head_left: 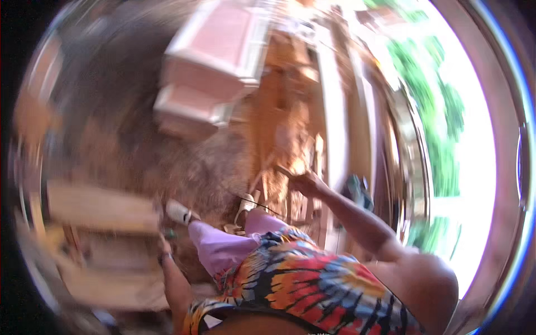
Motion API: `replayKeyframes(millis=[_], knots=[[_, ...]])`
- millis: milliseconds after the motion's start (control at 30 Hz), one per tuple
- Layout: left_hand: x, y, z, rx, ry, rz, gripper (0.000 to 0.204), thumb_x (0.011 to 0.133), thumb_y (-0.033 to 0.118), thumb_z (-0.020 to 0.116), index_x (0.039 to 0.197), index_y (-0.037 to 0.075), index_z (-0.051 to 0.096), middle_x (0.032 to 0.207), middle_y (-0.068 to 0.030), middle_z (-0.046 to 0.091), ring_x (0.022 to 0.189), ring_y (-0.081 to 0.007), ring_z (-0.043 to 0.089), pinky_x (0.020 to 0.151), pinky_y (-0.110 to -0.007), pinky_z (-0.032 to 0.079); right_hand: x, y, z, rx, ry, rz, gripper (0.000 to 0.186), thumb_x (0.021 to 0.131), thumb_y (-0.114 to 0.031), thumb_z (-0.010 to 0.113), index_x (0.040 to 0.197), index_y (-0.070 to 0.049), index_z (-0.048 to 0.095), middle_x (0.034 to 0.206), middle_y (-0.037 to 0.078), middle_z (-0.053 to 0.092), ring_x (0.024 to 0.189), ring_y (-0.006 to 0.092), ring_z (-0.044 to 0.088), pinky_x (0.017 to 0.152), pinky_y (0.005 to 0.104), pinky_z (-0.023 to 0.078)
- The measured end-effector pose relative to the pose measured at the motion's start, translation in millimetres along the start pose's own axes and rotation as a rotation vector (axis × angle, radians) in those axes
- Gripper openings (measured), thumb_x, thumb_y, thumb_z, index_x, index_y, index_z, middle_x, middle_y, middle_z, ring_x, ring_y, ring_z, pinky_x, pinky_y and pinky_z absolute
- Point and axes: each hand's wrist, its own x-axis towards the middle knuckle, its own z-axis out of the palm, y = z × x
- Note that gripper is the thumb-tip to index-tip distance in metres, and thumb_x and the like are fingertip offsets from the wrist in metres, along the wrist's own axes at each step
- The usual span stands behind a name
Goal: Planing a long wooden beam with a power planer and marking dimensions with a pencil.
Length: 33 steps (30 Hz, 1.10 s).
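Observation:
The whole view is smeared by motion. My right arm reaches forward, and my right hand point(308, 183) is closed on a short brown stick-like piece point(283, 170) that points ahead; its exact kind is too blurred to make out. Low on the left is my left hand point(164, 249), beside the right-hand end of a wooden bench point(106, 209). Its fingers are smeared, so I cannot tell whether they grip the bench edge or only rest by it.
A pale pink, white-edged box-like piece of furniture point(209, 67) stands ahead on the dark dirt floor point(128, 139). Wood scraps point(296, 209) lie near my feet on the right. Long pale posts or boards point(333, 111) run along the right, with greenery beyond.

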Motion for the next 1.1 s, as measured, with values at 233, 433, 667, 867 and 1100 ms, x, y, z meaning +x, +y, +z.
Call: replayKeyframes(millis=[233,433,667,867,1100], knots=[[-58.2,133.6,-22.7,-0.433,-0.392,-0.274,0.038,0.095,0.062,0.055,0.095,0.024,0.056,0.075,-0.0014,0.046,0.063,-0.0213,0.043,0.053,-0.039,0.041,-248.5,123.6,4.6,0.723,0.669,0.574,0.02,0.089,-0.018,0.069,0.099,-0.002,0.076,0.089,0.011,0.076,0.082,0.0183,0.072,0.08,0.0357,0.058],[-162.9,263.4,104.2,0.051,-0.176,-0.072,0.036,0.101,0.049,0.054,0.115,0.016,0.056,0.096,-0.0098,0.062,0.084,-0.0275,0.06,0.07,-0.042,0.051,-442.7,277.4,80.6,0.558,1.018,1.132,0.029,0.092,-0.02,0.06,0.115,-0.004,0.066,0.097,0.021,0.073,0.092,0.0345,0.072,0.082,0.0434,0.056],[-284.7,355.1,334.7,0.422,-0.473,0.299,0.024,0.1,0.032,0.064,0.097,0.011,0.054,0.071,-0.0002,0.056,0.051,-0.0126,0.052,0.042,-0.027,0.041,-506.4,405.1,180.5,0.695,0.605,1.59,0.032,0.091,-0.018,0.055,0.117,-0.002,0.065,0.117,0.03,0.067,0.112,0.0458,0.065,0.094,0.0524,0.054],[-453.4,418.3,500.9,0.539,-0.598,0.923,0.019,0.1,0.017,0.065,0.107,-0.001,0.067,0.084,-0.0049,0.068,0.067,-0.0085,0.06,0.059,-0.024,0.05,-508.5,448.2,226.6,0.787,0.718,1.622,0.034,0.086,-0.022,0.061,0.109,0.001,0.069,0.112,0.03,0.069,0.109,0.0459,0.066,0.095,0.0511,0.054],[-646.8,452.8,676.5,0.72,-0.783,1.458,0.047,0.092,0.024,0.072,0.127,-0.004,0.059,0.097,-0.017,0.073,0.087,-0.0225,0.07,0.081,-0.034,0.056,-494.9,459.4,227.1,0.778,0.64,1.632,0.035,0.084,-0.023,0.059,0.105,0.003,0.072,0.11,0.031,0.069,0.106,0.0469,0.067,0.094,0.0514,0.055]])
